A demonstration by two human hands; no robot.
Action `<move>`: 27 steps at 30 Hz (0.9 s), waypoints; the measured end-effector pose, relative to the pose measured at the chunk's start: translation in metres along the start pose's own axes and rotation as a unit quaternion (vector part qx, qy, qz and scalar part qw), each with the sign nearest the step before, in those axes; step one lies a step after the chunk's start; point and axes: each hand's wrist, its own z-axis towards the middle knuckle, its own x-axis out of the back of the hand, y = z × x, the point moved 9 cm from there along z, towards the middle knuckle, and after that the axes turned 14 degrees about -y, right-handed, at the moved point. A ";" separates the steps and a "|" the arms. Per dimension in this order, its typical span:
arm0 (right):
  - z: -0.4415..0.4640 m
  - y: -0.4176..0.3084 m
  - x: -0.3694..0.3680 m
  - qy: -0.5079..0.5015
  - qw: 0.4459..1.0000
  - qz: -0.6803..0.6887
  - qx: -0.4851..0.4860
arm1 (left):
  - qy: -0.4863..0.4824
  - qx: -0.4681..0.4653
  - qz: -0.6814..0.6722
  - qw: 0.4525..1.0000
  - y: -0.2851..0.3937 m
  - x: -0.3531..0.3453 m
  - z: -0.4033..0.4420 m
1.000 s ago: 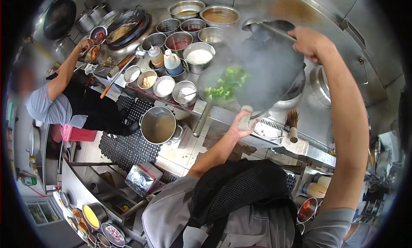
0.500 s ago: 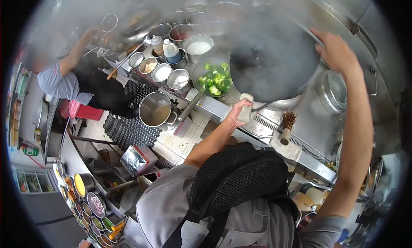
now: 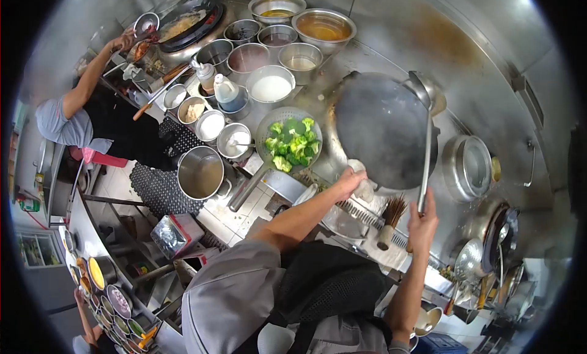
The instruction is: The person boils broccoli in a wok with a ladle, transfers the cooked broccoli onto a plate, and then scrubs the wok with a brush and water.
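My left hand (image 3: pixel 350 182) is closed round a pale folded cloth (image 3: pixel 364 189) at the near rim of a large dark wok (image 3: pixel 385 134). The wok's handle, if there is one there, is hidden by the cloth. Faint steam drifts over the wok's dark inside. In my right hand (image 3: pixel 423 225) is the long handle of a metal ladle (image 3: pixel 426 152), its bowl past the wok's far right rim. To the left, a perforated strainer (image 3: pixel 264 124) holds broccoli florets (image 3: pixel 298 144). A bamboo brush (image 3: pixel 391 222) lies on the ledge between my hands.
Metal bowls of liquids and seasonings, one with white liquid (image 3: pixel 271 86), crowd the counter's left. A steel pot (image 3: pixel 202 173) stands below them. Lidded metalware (image 3: pixel 474 167) sits right of the wok. A co-worker (image 3: pixel 79 112) stands at another wok (image 3: pixel 186 26) on the far left.
Thick steam has thinned, uncovering the wok and back bowls. My right hand has come down toward me with the ladle. The wok sits lower and flatter; my left hand keeps the cloth.
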 end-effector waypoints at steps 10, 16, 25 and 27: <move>0.278 -0.211 -0.191 -0.189 0.972 0.122 0.066 | -0.032 -0.005 0.450 0.892 0.110 0.060 -0.080; 0.434 -0.260 -0.284 -0.293 0.955 0.018 -0.037 | -0.128 0.072 0.473 0.868 0.097 0.122 -0.138; 0.343 -0.196 -0.204 -0.196 0.976 0.053 0.079 | -0.110 0.090 0.514 0.846 0.095 0.134 -0.170; 0.275 -0.175 -0.154 -0.204 0.968 0.105 0.101 | -0.105 0.054 0.550 0.827 0.093 0.140 -0.168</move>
